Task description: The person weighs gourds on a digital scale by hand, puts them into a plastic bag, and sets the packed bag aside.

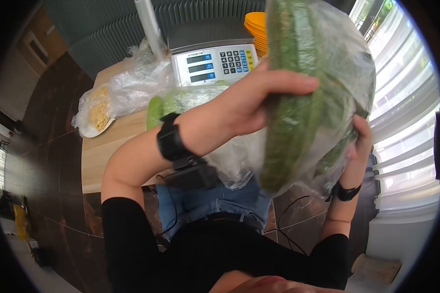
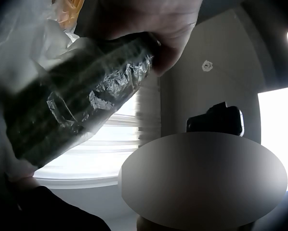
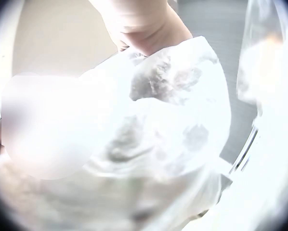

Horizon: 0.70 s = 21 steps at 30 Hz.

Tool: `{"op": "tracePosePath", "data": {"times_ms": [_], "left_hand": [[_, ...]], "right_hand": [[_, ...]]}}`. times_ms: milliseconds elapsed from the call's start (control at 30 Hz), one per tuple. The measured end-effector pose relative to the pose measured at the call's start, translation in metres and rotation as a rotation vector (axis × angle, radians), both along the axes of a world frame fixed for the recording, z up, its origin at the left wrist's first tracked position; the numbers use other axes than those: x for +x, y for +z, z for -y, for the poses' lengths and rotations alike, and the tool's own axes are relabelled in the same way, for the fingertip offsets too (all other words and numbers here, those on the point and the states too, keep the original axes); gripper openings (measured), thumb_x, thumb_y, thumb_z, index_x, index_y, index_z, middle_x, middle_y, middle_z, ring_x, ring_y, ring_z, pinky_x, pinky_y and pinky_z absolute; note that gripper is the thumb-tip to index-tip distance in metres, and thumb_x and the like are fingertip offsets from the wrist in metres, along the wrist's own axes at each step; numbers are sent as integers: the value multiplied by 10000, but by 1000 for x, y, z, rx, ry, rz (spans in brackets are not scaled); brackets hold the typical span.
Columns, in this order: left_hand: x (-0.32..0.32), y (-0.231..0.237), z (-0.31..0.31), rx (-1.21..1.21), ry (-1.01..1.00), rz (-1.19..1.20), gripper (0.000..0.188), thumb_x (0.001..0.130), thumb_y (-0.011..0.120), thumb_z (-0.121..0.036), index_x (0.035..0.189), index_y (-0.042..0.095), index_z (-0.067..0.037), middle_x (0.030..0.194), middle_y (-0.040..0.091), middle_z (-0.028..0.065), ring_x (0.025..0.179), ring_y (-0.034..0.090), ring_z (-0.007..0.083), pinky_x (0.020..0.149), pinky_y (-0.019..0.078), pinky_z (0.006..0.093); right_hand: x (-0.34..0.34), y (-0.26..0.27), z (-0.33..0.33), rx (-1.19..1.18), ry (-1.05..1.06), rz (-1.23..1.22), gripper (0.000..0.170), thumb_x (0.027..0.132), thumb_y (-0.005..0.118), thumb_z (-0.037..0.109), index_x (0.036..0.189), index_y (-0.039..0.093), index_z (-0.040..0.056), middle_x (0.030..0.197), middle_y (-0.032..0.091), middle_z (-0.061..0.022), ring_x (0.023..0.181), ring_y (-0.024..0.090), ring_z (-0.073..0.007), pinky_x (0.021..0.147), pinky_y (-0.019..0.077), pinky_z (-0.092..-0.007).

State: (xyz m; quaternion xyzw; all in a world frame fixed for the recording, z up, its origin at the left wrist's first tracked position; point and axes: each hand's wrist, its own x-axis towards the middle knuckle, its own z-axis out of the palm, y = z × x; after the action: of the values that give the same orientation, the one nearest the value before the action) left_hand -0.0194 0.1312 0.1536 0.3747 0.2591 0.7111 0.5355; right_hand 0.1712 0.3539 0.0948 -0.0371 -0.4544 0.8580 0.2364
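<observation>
In the head view, a long green ribbed gourd [image 1: 291,122] in clear plastic is held up in front of the torso. My left hand [image 1: 249,100] grips it, the thumb lying across its front and the other fingers hidden behind. In the left wrist view the gourd [image 2: 81,96] looks dark under crinkled film, with the left hand [image 2: 149,24] at its upper end. A bulging clear plastic bag [image 1: 347,63] extends to the gourd's right, with more green inside. My right hand [image 1: 361,139] grips the bag's lower right side. The right wrist view is washed out, showing the right hand [image 3: 144,29] at the bag [image 3: 173,125].
A white scale [image 1: 212,66] with a keypad stands at the back of the wooden table [image 1: 127,136]. Behind my left forearm lie bagged green vegetables [image 1: 156,108]. Yellowish kernels [image 1: 100,115] rest on a plate at the left. Orange bowls [image 1: 255,24] are stacked beside the scale.
</observation>
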Motion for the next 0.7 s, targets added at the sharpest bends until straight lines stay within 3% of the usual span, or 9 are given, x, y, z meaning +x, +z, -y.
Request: {"op": "tracePosePath", "data": {"times_ms": [133, 200, 267, 300, 400, 433, 467, 533, 700], "left_hand": [[11, 12, -149, 64, -120, 241, 280, 808, 630, -67, 1061, 575, 39, 976, 638, 123, 894, 634, 217, 840, 515, 359], [15, 10, -217, 63, -157, 285, 285, 799, 630, -56, 1062, 572, 38, 977, 636, 131, 899, 632, 233, 847, 513, 379], [12, 0, -275, -20, -268, 438, 272, 795, 623, -61, 1042, 566, 36, 985, 626, 150, 903, 626, 270, 863, 504, 420], [9, -7, -301, -21, -271, 434, 272, 795, 623, -61, 1042, 566, 36, 985, 626, 150, 903, 626, 270, 863, 504, 420], [-2, -27, -369, -86, -229, 534, 266, 788, 611, -59, 1030, 551, 33, 987, 616, 162, 913, 617, 300, 885, 489, 445], [-7, -40, -393, -87, -235, 557, 265, 785, 607, -61, 1028, 547, 25, 983, 614, 163, 916, 614, 306, 888, 486, 451], [-13, -49, -409, -86, -241, 577, 263, 781, 602, -62, 1026, 544, 18, 979, 612, 163, 919, 611, 312, 890, 483, 458], [-22, -68, -440, -120, -211, 577, 274, 777, 598, -68, 1033, 541, 13, 981, 610, 164, 923, 607, 318, 892, 478, 466], [-43, -122, -487, -150, -157, 610, 301, 774, 584, -103, 1052, 539, 3, 1005, 607, 166, 936, 595, 335, 908, 460, 478]], "right_hand": [[21, 43, -112, -147, -16, 84, 442, 842, 529, 124, 1216, 461, -100, 1117, 591, -237, 965, 628, -305, 863, 524, -406], [18, 51, -132, -16, -200, 111, 414, 863, 523, 119, 1228, 459, -67, 1162, 568, -206, 991, 613, -263, 869, 522, -352], [12, 41, -174, 366, -554, 234, 382, 857, 538, 143, 1207, 505, -7, 1139, 589, -151, 978, 612, -242, 869, 509, -359], [17, 31, -169, 751, -572, 104, 362, 879, 489, 29, 1240, 470, 23, 1205, 531, -133, 1040, 568, -204, 883, 491, -321], [10, 5, -254, 1062, -609, 199, 414, 885, 433, -62, 1283, 425, 52, 1272, 461, -124, 1100, 513, -182, 894, 475, -294], [0, 8, -265, 447, -435, 136, 344, 878, 497, 28, 1222, 486, 22, 1171, 549, -123, 1006, 579, -185, 846, 502, -298], [-12, 5, -282, 442, -433, 135, 344, 878, 497, 28, 1222, 486, 22, 1171, 549, -123, 1006, 579, -185, 846, 502, -298], [-33, -7, -316, 56, -463, 308, 244, 839, 558, 132, 1027, 606, -18, 906, 656, -104, 783, 647, -194, 733, 544, -304], [-62, -65, -391, -47, -407, 397, 258, 758, 638, 126, 982, 624, -2, 876, 658, -95, 740, 639, -216, 707, 534, -318]]}}
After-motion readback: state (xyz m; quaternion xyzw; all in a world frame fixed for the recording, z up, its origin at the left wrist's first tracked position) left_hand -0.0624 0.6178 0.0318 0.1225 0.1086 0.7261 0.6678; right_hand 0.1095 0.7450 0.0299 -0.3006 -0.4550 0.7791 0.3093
